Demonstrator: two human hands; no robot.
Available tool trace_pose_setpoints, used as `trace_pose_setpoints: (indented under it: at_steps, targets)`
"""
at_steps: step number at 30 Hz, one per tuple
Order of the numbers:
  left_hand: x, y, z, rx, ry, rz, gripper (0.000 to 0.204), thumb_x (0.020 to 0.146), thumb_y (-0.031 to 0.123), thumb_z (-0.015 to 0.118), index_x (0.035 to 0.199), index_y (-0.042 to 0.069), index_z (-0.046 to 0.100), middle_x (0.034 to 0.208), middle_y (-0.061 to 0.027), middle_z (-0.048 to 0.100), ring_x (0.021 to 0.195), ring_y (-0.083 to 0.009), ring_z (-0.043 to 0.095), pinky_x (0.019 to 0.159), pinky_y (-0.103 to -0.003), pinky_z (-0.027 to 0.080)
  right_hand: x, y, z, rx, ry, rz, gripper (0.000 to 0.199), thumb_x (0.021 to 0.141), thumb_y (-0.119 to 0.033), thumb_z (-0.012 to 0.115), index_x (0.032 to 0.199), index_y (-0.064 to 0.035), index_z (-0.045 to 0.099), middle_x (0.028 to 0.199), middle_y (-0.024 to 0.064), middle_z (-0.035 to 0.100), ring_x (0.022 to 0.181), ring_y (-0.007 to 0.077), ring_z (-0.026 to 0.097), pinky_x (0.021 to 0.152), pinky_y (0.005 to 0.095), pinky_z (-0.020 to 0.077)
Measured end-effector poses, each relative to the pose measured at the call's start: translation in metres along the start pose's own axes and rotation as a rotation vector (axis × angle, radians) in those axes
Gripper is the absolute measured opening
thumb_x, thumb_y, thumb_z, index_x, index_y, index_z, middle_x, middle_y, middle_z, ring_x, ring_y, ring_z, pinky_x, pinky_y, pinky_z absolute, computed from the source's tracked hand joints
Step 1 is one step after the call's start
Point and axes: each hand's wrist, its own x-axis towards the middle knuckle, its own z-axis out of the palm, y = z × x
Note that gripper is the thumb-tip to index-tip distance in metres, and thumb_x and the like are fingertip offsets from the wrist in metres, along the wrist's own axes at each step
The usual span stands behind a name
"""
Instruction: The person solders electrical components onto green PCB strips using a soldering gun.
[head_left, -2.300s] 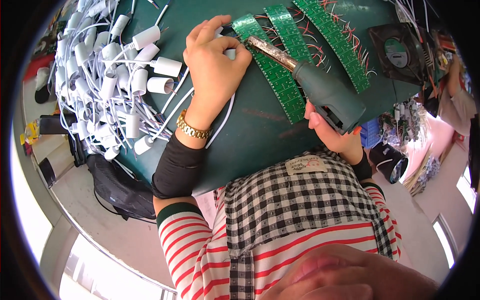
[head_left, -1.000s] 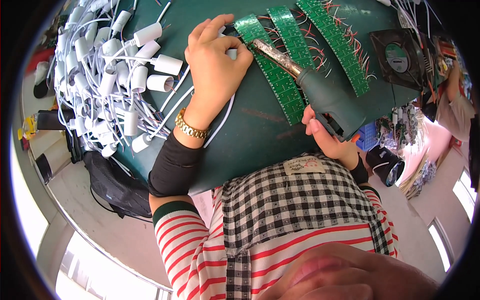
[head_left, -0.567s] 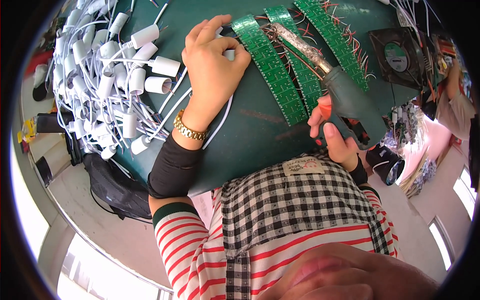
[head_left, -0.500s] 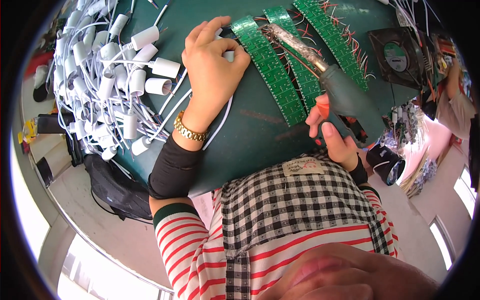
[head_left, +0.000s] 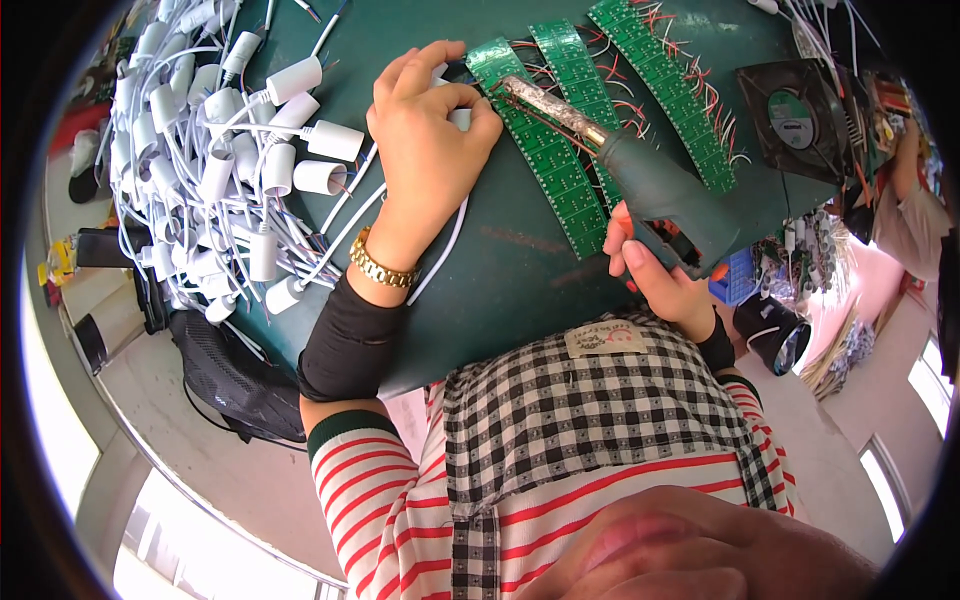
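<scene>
My left hand (head_left: 432, 135) is closed in a pinch at the far end of the leftmost green circuit board strip (head_left: 535, 150). Between its fingers shows part of a white lamp holder (head_left: 460, 118), mostly hidden; a white cord (head_left: 440, 256) emerges below the hand. My right hand (head_left: 655, 280) grips a dark soldering gun (head_left: 660, 185) with orange parts by its handle. The gun's metal tip lies over the far part of that strip, close to my left fingers; whether it touches cannot be seen.
Many white corded lamp holders (head_left: 262, 170) are heaped on the left of the green table (head_left: 480, 330). Two more board strips (head_left: 665, 90) with red and white wires lie to the right. Beyond them stands a black fan (head_left: 795, 120). A black bag (head_left: 225, 365) sits beside the table.
The soldering gun has moved left, its tip coming from between the strips to over the leftmost one near my left hand. My left hand has barely moved.
</scene>
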Motion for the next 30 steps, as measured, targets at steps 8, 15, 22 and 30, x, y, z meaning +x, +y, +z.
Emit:
trace_pose_setpoints:
  at_steps: [8, 15, 22, 30]
  targets:
    - [0.000, 0.003, 0.002, 0.002, 0.003, 0.012, 0.005, 0.067, 0.005, 0.065, 0.068, 0.003, 0.068, 0.116, -0.0062, 0.063, 0.110, -0.0280, 0.053, 0.093, -0.037, 0.042, 0.000, -0.002, 0.000, 0.042, 0.048, 0.089, 0.023, 0.083, -0.002, 0.059, 0.106, 0.0012, 0.056, 0.083, 0.0083, 0.062, 0.065, 0.0110, 0.058, 0.059, 0.0247, 0.0482]
    - [-0.002, -0.001, 0.008, -0.036, 0.022, 0.019, 0.004, 0.067, 0.009, 0.067, 0.065, 0.006, 0.068, 0.114, -0.0005, 0.062, 0.113, -0.0294, 0.050, 0.086, -0.044, 0.040, -0.003, -0.006, -0.001, 0.250, 0.104, 0.145, 0.029, 0.083, -0.004, 0.059, 0.112, 0.0013, 0.055, 0.087, 0.0098, 0.061, 0.065, 0.0122, 0.058, 0.060, 0.0261, 0.0482]
    - [0.000, 0.001, 0.003, -0.014, 0.007, 0.010, 0.004, 0.067, 0.008, 0.066, 0.067, 0.004, 0.068, 0.115, -0.0035, 0.062, 0.112, -0.0294, 0.051, 0.089, -0.041, 0.042, -0.006, 0.010, -0.011, 0.373, 0.157, 0.004, 0.047, 0.087, -0.023, 0.054, 0.122, 0.0044, 0.040, 0.087, 0.0181, 0.057, 0.060, 0.0163, 0.057, 0.052, 0.0264, 0.0464]
    - [0.000, 0.003, 0.001, 0.009, -0.011, -0.001, 0.006, 0.068, 0.006, 0.064, 0.069, 0.002, 0.069, 0.116, -0.0066, 0.063, 0.111, -0.0294, 0.052, 0.092, -0.038, 0.043, -0.009, 0.019, -0.012, 0.637, 0.186, -0.068, 0.047, 0.088, -0.029, 0.056, 0.122, 0.0008, 0.042, 0.083, 0.0155, 0.058, 0.060, 0.0179, 0.058, 0.055, 0.0299, 0.0482]
